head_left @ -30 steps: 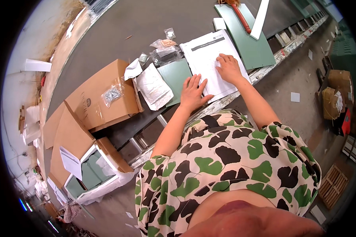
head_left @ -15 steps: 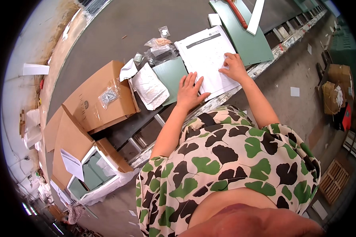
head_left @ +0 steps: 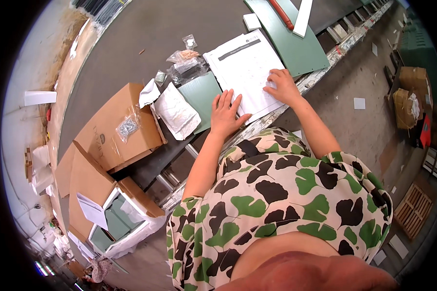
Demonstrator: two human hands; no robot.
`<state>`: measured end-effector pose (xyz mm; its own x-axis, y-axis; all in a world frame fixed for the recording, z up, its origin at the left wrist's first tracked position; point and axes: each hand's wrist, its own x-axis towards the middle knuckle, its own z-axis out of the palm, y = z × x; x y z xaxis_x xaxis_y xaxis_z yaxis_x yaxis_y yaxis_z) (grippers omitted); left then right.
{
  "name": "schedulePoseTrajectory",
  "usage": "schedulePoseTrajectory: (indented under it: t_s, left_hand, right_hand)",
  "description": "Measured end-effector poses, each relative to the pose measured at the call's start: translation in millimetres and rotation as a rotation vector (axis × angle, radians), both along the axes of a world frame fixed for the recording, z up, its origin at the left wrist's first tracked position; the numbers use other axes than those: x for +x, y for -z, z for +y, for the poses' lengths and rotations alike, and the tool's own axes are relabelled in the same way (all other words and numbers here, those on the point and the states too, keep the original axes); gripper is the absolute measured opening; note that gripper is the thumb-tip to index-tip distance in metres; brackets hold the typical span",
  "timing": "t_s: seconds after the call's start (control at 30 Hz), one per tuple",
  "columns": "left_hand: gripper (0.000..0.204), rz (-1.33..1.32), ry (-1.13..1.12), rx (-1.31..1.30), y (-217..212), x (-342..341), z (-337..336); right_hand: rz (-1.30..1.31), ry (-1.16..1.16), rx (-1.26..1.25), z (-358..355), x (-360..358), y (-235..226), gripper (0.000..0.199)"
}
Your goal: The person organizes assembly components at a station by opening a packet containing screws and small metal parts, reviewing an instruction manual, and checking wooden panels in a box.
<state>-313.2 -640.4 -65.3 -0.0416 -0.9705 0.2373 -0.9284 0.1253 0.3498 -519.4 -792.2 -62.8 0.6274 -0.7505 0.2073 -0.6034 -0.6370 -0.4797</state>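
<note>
A stack of white printed sheets [head_left: 245, 68] lies on the table in front of me. My left hand [head_left: 225, 115] rests on its lower left edge and the green board beside it, fingers stretched out and apart. On the right edge of the sheets lies my right hand [head_left: 282, 86], its fingers slightly bent and spread, holding nothing. Partly under the sheets is a flat green board [head_left: 202, 97]. Left of that board sits a crumpled white paper packet [head_left: 178, 111]. Clear bags of small parts [head_left: 185, 65] lie beyond it.
A long green panel [head_left: 303, 51] at the right bears a red-brown turned rod [head_left: 280, 13] and a white strip [head_left: 303, 19]. At the left, an open cardboard box [head_left: 124, 123] carries a bag of metal hardware [head_left: 127, 128]. Another carton [head_left: 141, 196] holds green pieces.
The whole view has shifted a little, so the table things sit slightly further left. Both hands stay on the sheets with little change.
</note>
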Motion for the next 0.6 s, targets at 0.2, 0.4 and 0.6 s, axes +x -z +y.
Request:
schedulePoseTrajectory:
  t_s: [0.2, 0.4, 0.6]
  left_hand:
    - [0.062, -0.022, 0.002, 0.036, 0.6, -0.7, -0.6]
    - [0.062, -0.017, 0.008, 0.046, -0.1, 0.1, -0.5]
    - [0.062, -0.028, 0.015, 0.05, 0.9, 0.2, -0.6]
  right_hand:
    - [-0.18, -0.064, 0.016, 26.5, 17.4, -12.1, 0.025]
    - [-0.164, -0.26, -0.003, 62.4, 43.9, -16.3, 0.028]
    - [-0.061, -0.286, -0.031, 65.7, 38.8, 0.6, 0.031]
